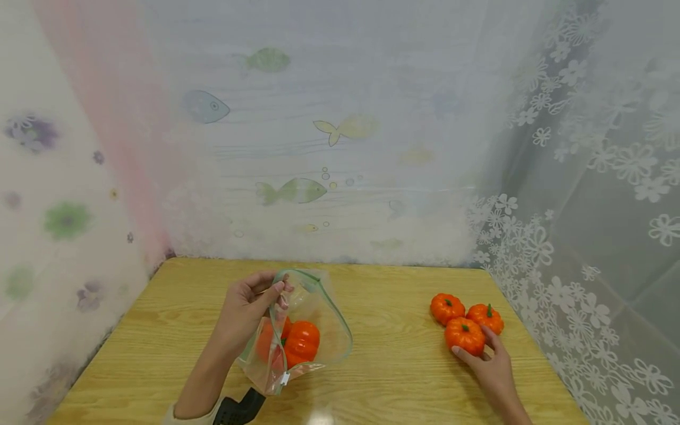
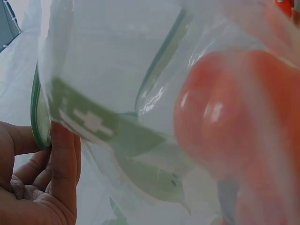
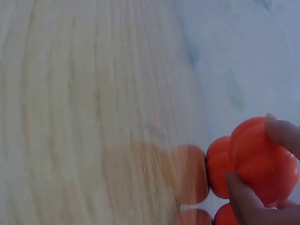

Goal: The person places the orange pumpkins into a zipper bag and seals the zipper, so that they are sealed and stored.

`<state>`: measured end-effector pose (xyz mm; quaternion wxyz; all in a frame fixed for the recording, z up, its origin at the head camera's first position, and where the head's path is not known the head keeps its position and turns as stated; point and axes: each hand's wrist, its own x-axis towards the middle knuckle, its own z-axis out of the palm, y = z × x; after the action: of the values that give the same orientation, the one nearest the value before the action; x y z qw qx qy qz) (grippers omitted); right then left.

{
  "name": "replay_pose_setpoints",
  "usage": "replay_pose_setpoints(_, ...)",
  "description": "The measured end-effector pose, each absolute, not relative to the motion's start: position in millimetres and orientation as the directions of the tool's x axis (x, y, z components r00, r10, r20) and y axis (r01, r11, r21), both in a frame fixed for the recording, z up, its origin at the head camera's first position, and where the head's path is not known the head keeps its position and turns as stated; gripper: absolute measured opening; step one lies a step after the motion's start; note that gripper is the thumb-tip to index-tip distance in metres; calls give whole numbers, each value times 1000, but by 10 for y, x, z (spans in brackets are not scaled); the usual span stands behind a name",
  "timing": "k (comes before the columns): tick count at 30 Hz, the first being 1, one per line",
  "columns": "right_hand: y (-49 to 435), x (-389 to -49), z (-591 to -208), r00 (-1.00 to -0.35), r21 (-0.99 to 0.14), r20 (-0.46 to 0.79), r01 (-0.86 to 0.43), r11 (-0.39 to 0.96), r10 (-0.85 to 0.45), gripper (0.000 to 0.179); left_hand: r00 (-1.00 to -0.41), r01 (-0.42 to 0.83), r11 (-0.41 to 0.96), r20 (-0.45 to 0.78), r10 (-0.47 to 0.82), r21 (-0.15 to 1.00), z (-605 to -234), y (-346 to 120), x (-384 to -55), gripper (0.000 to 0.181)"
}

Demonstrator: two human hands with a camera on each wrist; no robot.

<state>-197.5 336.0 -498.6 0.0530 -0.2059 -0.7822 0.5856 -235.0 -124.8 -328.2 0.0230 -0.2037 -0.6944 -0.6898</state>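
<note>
My left hand [image 1: 240, 310] pinches the green-edged rim of a clear zip bag [image 1: 333, 313] and holds it up at the left of the table. Glossy orange toy pumpkins [image 1: 303, 342] lie inside, blurred through the plastic in the left wrist view. A white slider sits at the bag's lower corner. On the right, my right hand [image 1: 496, 363] grips the front toy pumpkin [image 1: 464, 335] of a cluster, thumb on one side and fingers on the other. Right behind it stand another pumpkin [image 1: 446, 308] and a third pumpkin [image 1: 489, 317], both with green stems.
The wooden table [image 1: 388, 330] spans the space between my hands. A pale curtain [image 1: 340, 177] printed with fish hangs behind its far edge. Floral sheets flank both sides, the right sheet [image 1: 558, 301] close to the pumpkins. A black device [image 1: 239, 407] is strapped at my left wrist.
</note>
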Motion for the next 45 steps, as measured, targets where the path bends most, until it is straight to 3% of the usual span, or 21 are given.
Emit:
replay_pose_setpoints(14, 2995, -1944, -4991, -937, -990, -44, 89, 114, 347, 91, -921, 306, -23, 302, 246, 952, -3282, -1236, -2344, 31)
replay_pose_setpoints(23, 2779, -1927, -4945, -944, -985, -7, 62, 158, 329, 91, -917, 316, -20, 311, 250, 949, -3292, -1226, -2345, 31)
replay_pose_setpoints(45, 2372, -1774, -4833, -954, -992, -30, 65, 109, 298, 90, -925, 301, -23, 298, 237, 953, -3301, -1198, -2300, 29)
